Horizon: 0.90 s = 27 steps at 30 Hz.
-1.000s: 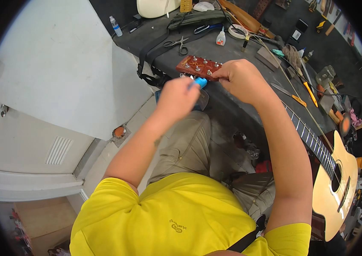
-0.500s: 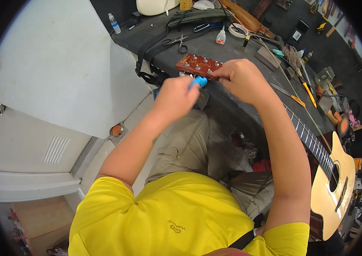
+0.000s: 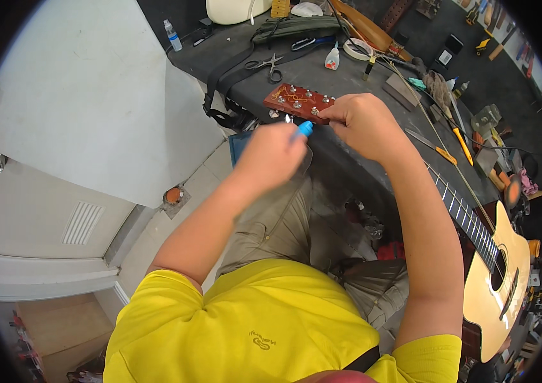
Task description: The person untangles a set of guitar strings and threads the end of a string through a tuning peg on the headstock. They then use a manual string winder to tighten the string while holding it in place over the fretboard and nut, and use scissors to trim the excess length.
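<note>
The reddish-brown guitar headstock (image 3: pixel 287 96) lies at the bench's near edge, with silver tuning posts on its face and pegs along its side. My left hand (image 3: pixel 270 153) is closed round a blue string winder (image 3: pixel 305 129) beside the near-side pegs; the winder's working end is partly hidden and the hand is slightly blurred. At the headstock's right end my right hand (image 3: pixel 363 121) is closed, its fingertips pressed by a tuning post. Below that hand to the right, the fretted neck (image 3: pixel 466 214) runs to the pale guitar body (image 3: pixel 501 287).
On the dark bench (image 3: pixel 233 48) lie scissors (image 3: pixel 268 66), a small white glue bottle (image 3: pixel 331 57), a tape roll (image 3: pixel 357 48) and a strap (image 3: pixel 223 76). A yellow-handled tool (image 3: pixel 462 143) and a knife (image 3: pixel 434 147) lie to the right. A white panel (image 3: pixel 79 96) stands at left.
My left hand has shifted slightly right and down, and the blue winder has turned and moved with it. My right hand stays at the headstock.
</note>
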Each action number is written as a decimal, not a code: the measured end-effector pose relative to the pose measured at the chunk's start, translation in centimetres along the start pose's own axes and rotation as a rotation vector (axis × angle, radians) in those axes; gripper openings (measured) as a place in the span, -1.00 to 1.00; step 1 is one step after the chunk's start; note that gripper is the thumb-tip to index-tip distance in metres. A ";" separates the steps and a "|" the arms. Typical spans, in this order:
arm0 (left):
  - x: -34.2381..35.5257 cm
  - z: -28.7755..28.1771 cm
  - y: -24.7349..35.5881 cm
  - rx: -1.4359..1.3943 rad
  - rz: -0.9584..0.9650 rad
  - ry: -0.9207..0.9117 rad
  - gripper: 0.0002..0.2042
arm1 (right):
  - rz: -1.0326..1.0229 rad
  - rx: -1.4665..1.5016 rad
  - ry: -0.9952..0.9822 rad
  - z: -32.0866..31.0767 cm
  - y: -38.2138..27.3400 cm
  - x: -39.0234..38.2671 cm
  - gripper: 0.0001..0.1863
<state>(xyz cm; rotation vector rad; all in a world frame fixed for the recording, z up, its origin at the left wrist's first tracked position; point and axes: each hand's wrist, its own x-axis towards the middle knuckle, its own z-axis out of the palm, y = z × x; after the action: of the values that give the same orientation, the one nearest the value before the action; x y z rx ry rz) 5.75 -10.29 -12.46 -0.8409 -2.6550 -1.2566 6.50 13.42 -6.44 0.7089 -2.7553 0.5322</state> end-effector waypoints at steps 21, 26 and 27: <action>-0.1 1.0 -1.0 0.180 -0.174 -0.117 -0.71 | -0.014 -0.007 0.016 -0.1 -0.2 0.2 -0.65; 1.3 -1.9 0.0 -0.173 -0.140 0.019 -0.76 | 0.023 0.003 -0.006 -0.5 -0.5 0.2 -0.66; 0.9 -1.1 -0.8 -0.174 -0.141 0.021 -0.76 | 0.021 0.002 -0.008 -0.4 -0.4 0.2 -0.66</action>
<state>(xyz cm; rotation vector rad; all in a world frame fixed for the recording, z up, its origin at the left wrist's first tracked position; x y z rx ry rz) 4.46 -11.13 -12.00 -0.6648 -2.6590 -1.5384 6.57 13.14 -5.93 0.6846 -2.7725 0.5383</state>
